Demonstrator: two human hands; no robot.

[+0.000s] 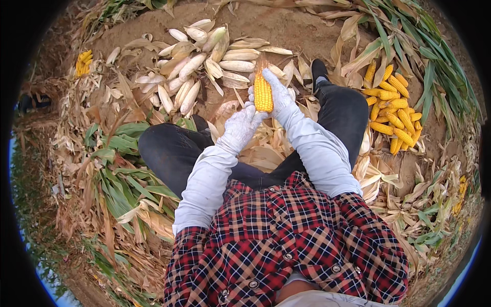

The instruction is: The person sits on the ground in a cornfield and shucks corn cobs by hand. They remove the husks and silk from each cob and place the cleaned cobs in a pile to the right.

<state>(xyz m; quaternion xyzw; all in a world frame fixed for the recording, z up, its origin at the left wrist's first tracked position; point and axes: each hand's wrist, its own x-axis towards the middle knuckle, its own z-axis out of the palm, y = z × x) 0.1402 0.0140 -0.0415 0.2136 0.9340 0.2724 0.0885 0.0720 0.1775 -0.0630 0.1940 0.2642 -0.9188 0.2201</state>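
Note:
A bare yellow ear of corn (263,97) is held upright before me, its reddish-brown silk at the far end. My right hand (279,96), in a whitish glove, is wrapped round it, with fingertips showing on its left side. My left hand (241,125), gloved too, is closed near the ear's lower end. A thin pale sliver (238,97) sticks up beside the left fingers; whether it is in their grip is unclear. Beyond my hands lies a heap of ears in dry pale husks (192,66). Loose dry husks (268,148) lie between my legs.
At right, husked yellow ears (394,110) form a pile on the soil. A smaller pile of yellow ears (84,62) lies far left. Green and dry corn stalks (120,187) cover the ground at left, with more leaves (409,41) at upper right. My bent legs (340,110) flank the work.

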